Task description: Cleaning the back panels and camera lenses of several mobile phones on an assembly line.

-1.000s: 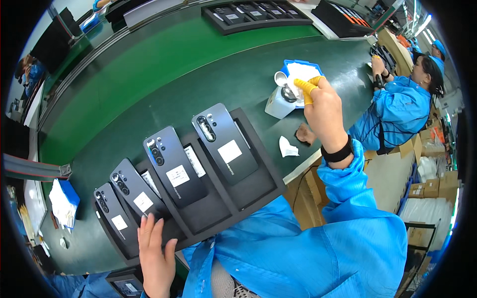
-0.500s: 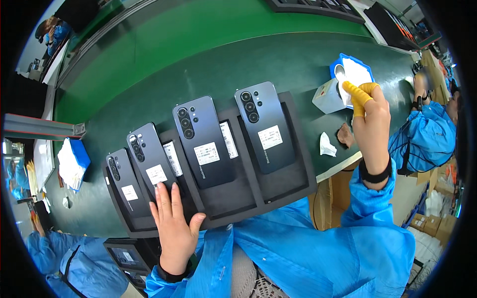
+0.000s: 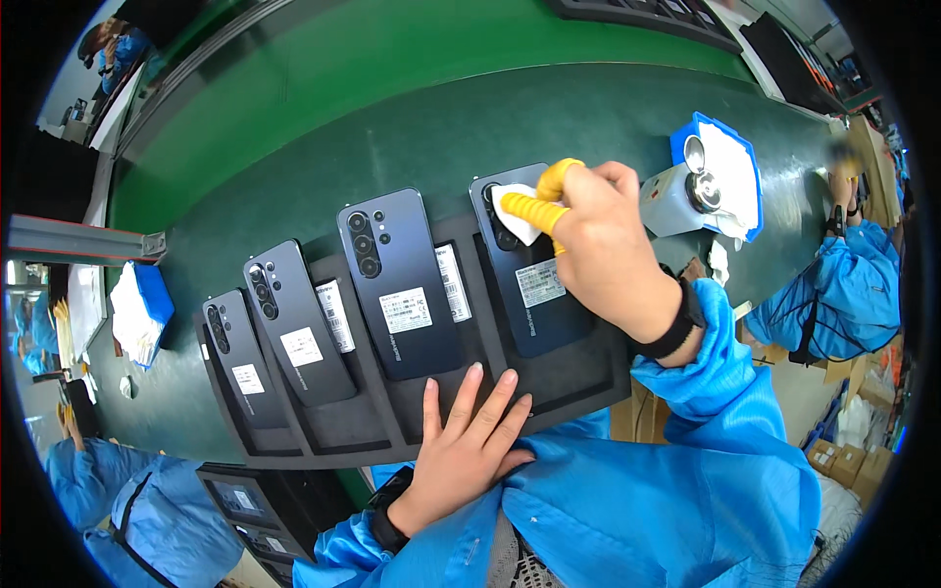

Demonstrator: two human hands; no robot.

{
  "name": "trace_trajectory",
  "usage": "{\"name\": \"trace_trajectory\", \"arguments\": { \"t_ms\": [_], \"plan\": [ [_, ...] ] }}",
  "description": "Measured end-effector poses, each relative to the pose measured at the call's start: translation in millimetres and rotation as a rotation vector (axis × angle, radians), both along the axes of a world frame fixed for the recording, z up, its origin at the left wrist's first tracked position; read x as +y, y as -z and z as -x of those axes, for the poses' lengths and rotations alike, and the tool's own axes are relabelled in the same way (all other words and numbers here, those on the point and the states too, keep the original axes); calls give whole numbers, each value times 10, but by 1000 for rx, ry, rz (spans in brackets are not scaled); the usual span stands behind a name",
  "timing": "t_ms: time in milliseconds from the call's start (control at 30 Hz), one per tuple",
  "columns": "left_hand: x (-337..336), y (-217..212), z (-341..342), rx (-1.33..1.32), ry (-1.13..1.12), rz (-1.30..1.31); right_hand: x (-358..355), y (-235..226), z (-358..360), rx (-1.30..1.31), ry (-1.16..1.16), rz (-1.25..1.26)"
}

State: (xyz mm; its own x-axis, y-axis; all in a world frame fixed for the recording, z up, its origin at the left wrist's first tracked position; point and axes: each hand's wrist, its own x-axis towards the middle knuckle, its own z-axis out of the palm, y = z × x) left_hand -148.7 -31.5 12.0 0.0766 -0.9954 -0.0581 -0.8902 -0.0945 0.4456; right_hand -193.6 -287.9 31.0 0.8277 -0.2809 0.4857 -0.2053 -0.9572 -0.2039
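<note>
My right hand (image 3: 603, 230), with yellow covers on thumb and forefinger, pinches a white wiping cloth (image 3: 517, 214) against the camera area of the rightmost smartphone (image 3: 534, 304). That phone lies back-up, partly hidden by the hand. With fingers spread, my left hand (image 3: 461, 461) rests on the near edge of the black foam tray (image 3: 441, 402), just below another dark blue phone (image 3: 397, 274). Further left in the tray lie two more phones, one (image 3: 299, 323) beside the leftmost (image 3: 238, 363). All have white labels on their backs.
Right of the tray stands a dispenser bottle (image 3: 671, 201) with its metal lid up, beside a blue bin (image 3: 730, 162) of white cloths. Another blue bin (image 3: 142, 314) sits far left. A crumpled white cloth (image 3: 718, 263) lies near the bottle. Co-workers in blue sit on both sides.
My right hand has moved left from the bottle to the rightmost phone, carrying the white cloth. My left hand has slid right, from the second phone to the tray's near edge.
</note>
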Motion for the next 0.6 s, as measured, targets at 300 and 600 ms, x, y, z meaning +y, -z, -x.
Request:
{"name": "trace_trajectory", "arguments": {
  "t_ms": [300, 600],
  "plan": [
    [-385, 89, 119, -63, -43, 50, -6, 17, -67, 100, 24, 48],
    [-399, 138, 83, -38, -27, 68, 19, 26, -62, 85, -46, 66]
  ]
}}
